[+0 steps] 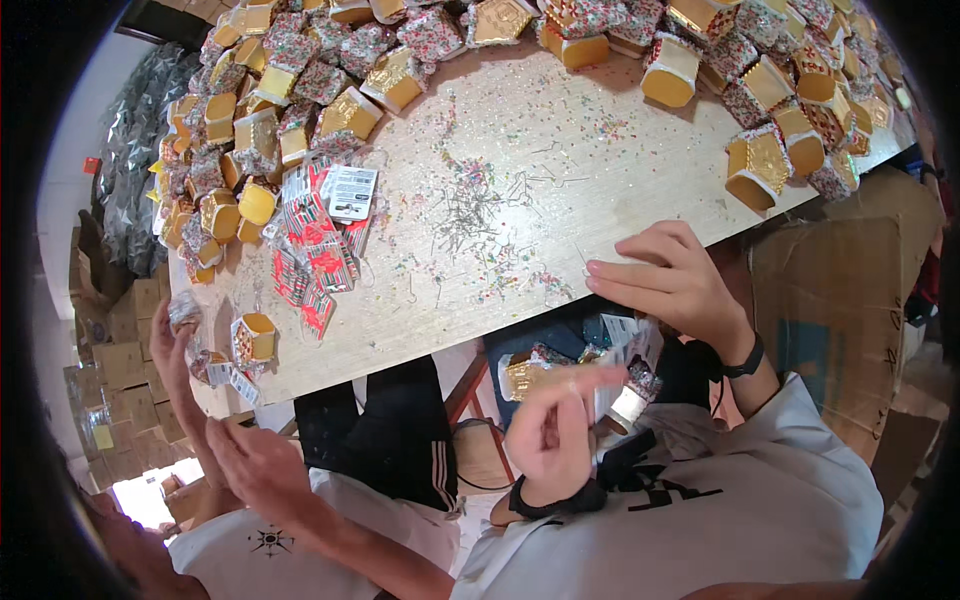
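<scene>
My right hand [670, 280] reaches over the table's near edge, its fingertips pressed together just above the wood. A thin wire-like bit shows at the tips, too small to make out. My left hand [550, 440] is above my lap, fingers curled and the index blurred by motion; whatever it grips is hidden. Beside it, several house-shaped ornaments [525, 377] in gold with sprinkle coating lie in my lap, some with white tags [622, 328]. Loose wire hooks [465, 222] are scattered mid-table. Red-and-white cards [325, 250] lie piled to their left.
Gold and sprinkled ornaments [670, 70] are heaped along the table's [420, 310] far and left sides. Loose coloured sprinkles dot the wood. A co-worker at my left has a hand [265, 465] near another ornament [253, 338]. A cardboard box [830, 300] stands at the right.
</scene>
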`<state>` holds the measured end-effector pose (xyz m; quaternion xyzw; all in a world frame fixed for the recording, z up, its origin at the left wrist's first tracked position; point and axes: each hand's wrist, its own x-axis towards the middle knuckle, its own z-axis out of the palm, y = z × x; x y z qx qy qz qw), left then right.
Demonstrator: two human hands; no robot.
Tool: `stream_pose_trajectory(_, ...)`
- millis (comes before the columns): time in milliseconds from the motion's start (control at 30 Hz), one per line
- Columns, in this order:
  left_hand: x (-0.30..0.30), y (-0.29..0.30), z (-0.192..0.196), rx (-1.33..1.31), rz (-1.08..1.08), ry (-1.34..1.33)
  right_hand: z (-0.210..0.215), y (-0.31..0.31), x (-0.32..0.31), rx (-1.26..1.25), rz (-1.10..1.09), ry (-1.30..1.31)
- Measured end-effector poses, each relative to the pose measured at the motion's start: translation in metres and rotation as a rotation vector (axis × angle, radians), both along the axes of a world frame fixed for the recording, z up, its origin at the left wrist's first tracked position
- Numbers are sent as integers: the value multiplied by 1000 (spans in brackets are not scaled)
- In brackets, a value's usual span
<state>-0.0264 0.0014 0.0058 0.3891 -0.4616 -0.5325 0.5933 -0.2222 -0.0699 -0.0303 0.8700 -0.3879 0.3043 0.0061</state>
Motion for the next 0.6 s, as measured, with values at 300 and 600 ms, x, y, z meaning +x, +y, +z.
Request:
stream_pose_trajectory(300, 2, 1, -18, 295, -11, 41, -5, 36, 17, 244, 41, -695)
stream_pose_trajectory(600, -2, -2, -15, -36, -103, -265, 26, 81, 40, 1139, -64, -1755)
